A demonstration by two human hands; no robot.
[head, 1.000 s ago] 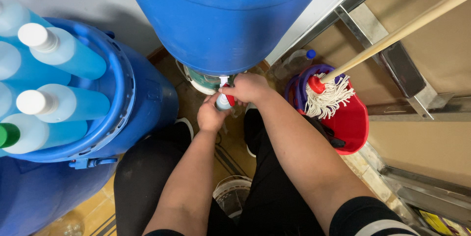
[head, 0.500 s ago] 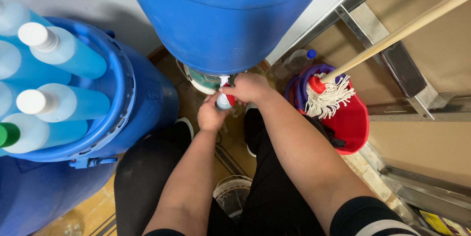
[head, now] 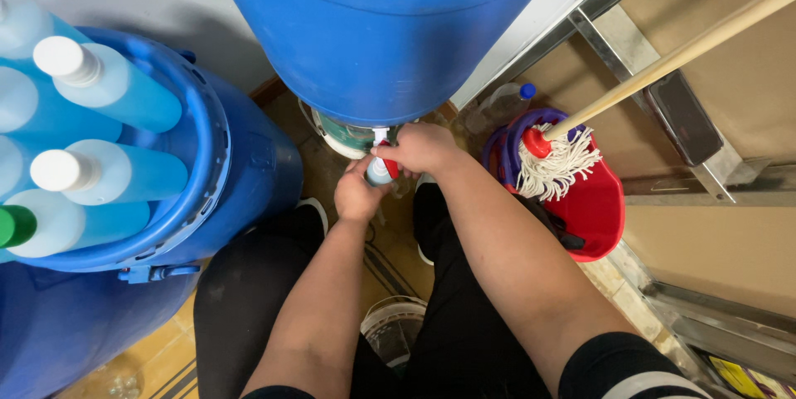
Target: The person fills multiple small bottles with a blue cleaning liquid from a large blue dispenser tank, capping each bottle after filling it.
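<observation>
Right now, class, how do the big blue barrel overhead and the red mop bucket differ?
The blue barrel is far larger than the red bucket. The barrel stands raised above both hands, left hand and right hand; the bucket sits low on the floor. The bucket holds a mop; the barrel's inside is hidden. Both look plastic.

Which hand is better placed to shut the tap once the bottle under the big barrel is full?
Right, probably. The right hand already rests on the red-handled white tap under the large blue plastic barrel; the left hand is busy holding the small pale-blue bottle below it.
</observation>
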